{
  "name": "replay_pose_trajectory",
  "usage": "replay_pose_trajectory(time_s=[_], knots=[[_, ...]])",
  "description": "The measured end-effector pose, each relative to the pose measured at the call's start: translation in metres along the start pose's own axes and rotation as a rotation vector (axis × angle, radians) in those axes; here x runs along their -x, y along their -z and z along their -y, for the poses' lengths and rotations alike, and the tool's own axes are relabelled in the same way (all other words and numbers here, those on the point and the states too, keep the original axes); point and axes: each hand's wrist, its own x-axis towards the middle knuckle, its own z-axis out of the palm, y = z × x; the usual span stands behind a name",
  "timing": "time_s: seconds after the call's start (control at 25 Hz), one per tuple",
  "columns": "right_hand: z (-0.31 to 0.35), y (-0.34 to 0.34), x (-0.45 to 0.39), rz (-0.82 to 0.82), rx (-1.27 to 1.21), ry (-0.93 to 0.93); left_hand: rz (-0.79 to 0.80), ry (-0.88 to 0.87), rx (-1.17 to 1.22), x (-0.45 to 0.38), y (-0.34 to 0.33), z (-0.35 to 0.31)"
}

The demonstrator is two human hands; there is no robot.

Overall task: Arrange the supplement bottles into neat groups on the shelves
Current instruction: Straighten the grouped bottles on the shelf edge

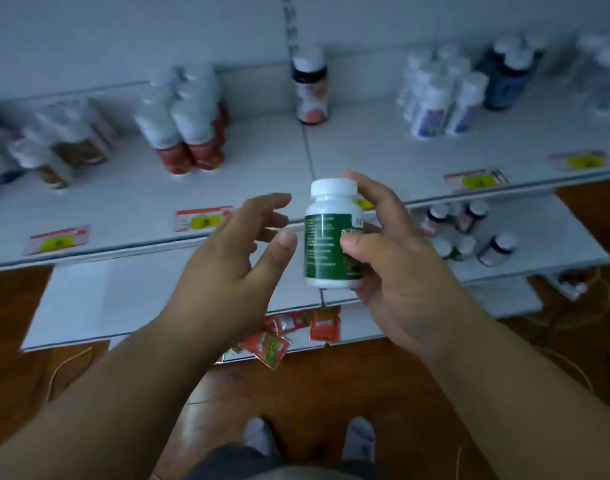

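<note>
My right hand [397, 258] grips a white bottle with a green label [326, 237], upright, in front of the white top shelf [348, 154]. My left hand [234, 258] hovers just left of the bottle, fingers relaxed and spread, holding nothing. On the top shelf stand a red-bottomed group [189, 123], a brown-labelled group [64, 140], a single pink-labelled bottle [310, 88], a white-and-blue group [438, 95] and dark blue bottles [508, 74]. Several dark bottles [470, 230] sit on the lower shelf at right.
Yellow price tags [475, 181] line the top shelf's front edge. Red sachets [296, 330] lie loose on the lowest shelf's edge. Below is brown wooden floor [296, 386] with thin cables; my two socked feet [310, 438] stand close to the shelving.
</note>
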Motion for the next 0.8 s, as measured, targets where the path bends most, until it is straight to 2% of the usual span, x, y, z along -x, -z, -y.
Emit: replay_pose_trajectory(time_s=[0.16, 0.32, 0.56, 0.68, 0.8], knots=[[0.028, -0.120, -0.037, 0.251, 0.064, 0.037, -0.202, 0.049, 0.063, 0.035, 0.114, 0.016], [0.001, -0.255, -0.076, 0.383, 0.134, 0.073, -0.365, 0.191, 0.070, 0.088, 0.232, 0.074], [-0.080, -0.443, -0.101, 0.448, 0.058, -0.021, -0.356, 0.267, -0.025, 0.144, 0.356, 0.159], [-0.099, -0.501, -0.117, 0.467, 0.093, -0.055, -0.387, 0.309, 0.012, 0.154, 0.401, 0.200], [-0.112, -0.531, -0.148, 0.466, 0.140, -0.077, -0.418, 0.340, 0.056, 0.143, 0.429, 0.238]])
